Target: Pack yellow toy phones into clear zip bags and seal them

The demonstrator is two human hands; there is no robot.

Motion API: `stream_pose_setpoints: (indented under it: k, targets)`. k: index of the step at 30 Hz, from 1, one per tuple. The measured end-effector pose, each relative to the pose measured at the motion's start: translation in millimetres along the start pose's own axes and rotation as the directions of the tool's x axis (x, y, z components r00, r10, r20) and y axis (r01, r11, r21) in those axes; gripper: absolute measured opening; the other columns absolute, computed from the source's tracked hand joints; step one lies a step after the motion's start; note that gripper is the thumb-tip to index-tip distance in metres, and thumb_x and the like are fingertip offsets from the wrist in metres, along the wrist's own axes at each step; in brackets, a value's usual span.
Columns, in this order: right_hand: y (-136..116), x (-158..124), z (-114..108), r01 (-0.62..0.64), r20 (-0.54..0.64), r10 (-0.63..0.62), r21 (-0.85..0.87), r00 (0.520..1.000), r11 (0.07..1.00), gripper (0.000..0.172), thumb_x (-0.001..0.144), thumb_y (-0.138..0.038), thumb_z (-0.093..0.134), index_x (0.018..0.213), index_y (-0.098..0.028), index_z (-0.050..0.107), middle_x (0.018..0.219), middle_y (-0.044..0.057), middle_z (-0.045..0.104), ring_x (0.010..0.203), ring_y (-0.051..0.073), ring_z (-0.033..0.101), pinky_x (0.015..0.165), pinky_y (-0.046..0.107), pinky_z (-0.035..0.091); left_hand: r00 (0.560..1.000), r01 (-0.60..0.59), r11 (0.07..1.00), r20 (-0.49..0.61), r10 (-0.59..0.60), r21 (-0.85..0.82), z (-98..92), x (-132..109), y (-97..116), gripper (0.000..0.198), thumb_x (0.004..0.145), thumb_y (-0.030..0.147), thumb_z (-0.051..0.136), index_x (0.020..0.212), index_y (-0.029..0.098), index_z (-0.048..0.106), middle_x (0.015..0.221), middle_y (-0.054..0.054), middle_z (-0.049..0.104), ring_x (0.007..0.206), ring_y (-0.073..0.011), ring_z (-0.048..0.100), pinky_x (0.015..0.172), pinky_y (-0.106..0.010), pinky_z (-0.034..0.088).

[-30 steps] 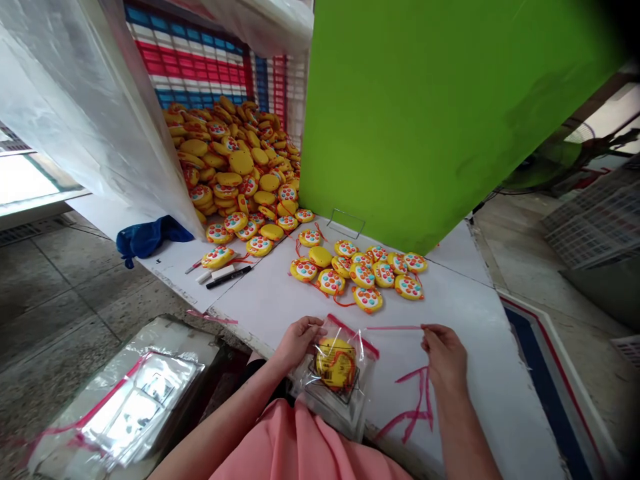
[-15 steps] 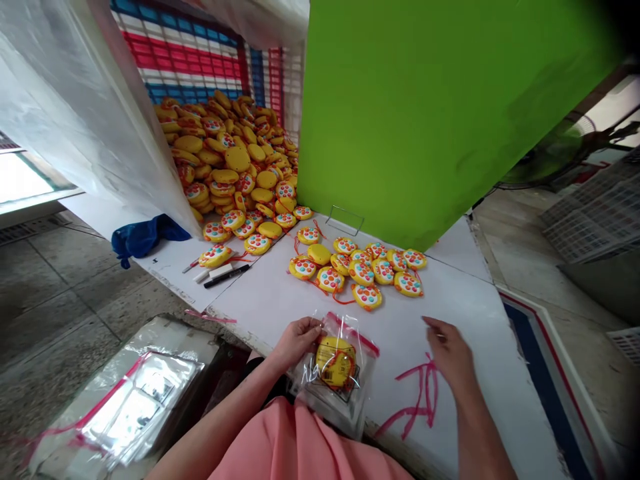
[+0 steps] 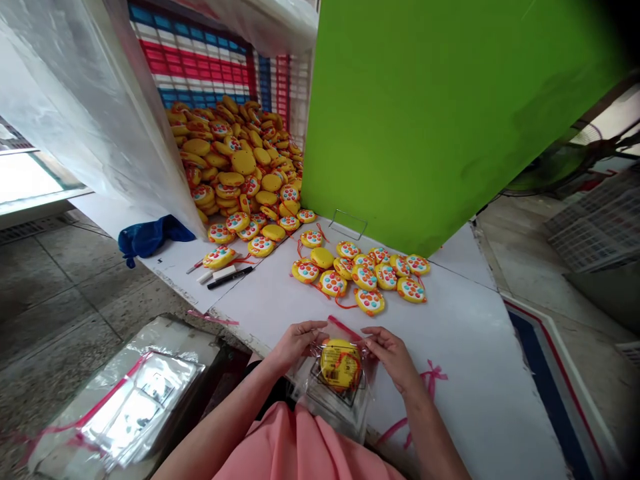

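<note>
A clear plastic zip bag (image 3: 360,407) with a red top strip lies at the table's front edge, over what look like more bags. Inside it sits a round yellow toy (image 3: 341,363), its back with print and a barcode facing up, an orange cord across it. My left hand (image 3: 300,343) pinches the bag's upper left corner. At the upper right corner, my right hand (image 3: 393,357) has its fingers closed on the bag's edge. Just beyond my hands lies a group of similar yellow toys (image 3: 370,301), most with white faces and coloured dots up.
A large heap of yellow toys (image 3: 245,162) fills the back left, before a striped mesh wall. A green panel (image 3: 400,133) stands behind the table. Pens (image 3: 230,277) and a blue cloth (image 3: 153,240) lie left. More clear bags (image 3: 145,393) rest on a box below left.
My right hand has moved left from over the bare tabletop to the bag and taken its right corner. My left hand stays on the left corner. The view has shifted slightly.
</note>
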State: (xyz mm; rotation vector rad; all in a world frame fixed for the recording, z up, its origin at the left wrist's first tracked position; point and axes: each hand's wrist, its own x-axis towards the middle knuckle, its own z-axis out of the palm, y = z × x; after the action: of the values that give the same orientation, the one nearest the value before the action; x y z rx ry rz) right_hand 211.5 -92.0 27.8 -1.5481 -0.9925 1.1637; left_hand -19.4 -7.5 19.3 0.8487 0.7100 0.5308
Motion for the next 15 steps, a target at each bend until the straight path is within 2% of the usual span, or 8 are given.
stream_pose_setpoints:
  k: [4,7,11,15]
  targets:
    - [1,-5,-5,-0.026,-0.025,0.026,-0.006,0.999,1.0,0.035,0.068,-0.048,0.071,0.083,-0.016,0.069,0.083,0.008,0.073,0.071,0.02,0.064,0.064,0.031,0.049,1.0,-0.015,0.999,0.007,0.014,0.048,0.2,-2,4,0.019,0.068,0.027,0.062,0.08,0.013,0.065,0.083,-0.006,0.068,0.073,-0.0151,0.062,0.067,-0.026,0.047]
    - [-2,-4,-8,-0.049,0.019,0.049,-0.005,0.999,0.999,0.032,0.067,-0.048,0.071,0.073,-0.017,0.065,0.08,0.007,0.072,0.071,0.02,0.064,0.064,0.03,0.048,0.999,-0.031,0.999,0.025,0.03,0.028,-0.3,-3,5,0.011,0.065,0.022,0.055,0.069,0.013,0.06,0.079,-0.006,0.068,0.073,-0.016,0.062,0.068,-0.027,0.048]
    - [-9,-1,-10,-0.11,0.053,0.104,0.117,0.993,0.987,0.032,0.077,-0.051,0.06,0.087,-0.021,0.056,0.08,0.003,0.071,0.069,0.017,0.065,0.061,0.027,0.047,0.999,-0.015,1.0,0.051,0.015,-0.001,1.6,-6,11,0.013,0.067,0.026,0.055,0.063,0.014,0.056,0.081,-0.008,0.068,0.084,-0.0215,0.063,0.072,-0.031,0.05]
    - [-10,-1,0,-0.104,0.089,0.103,0.014,0.991,0.994,0.042,0.078,-0.049,0.061,0.109,-0.021,0.052,0.074,0.0,0.068,0.055,0.012,0.058,0.047,0.021,0.038,0.998,-0.007,0.996,-0.062,0.013,0.091,7.9,-7,12,0.019,0.068,0.032,0.061,0.061,0.014,0.057,0.072,-0.005,0.067,0.077,-0.0191,0.063,0.071,-0.029,0.05]
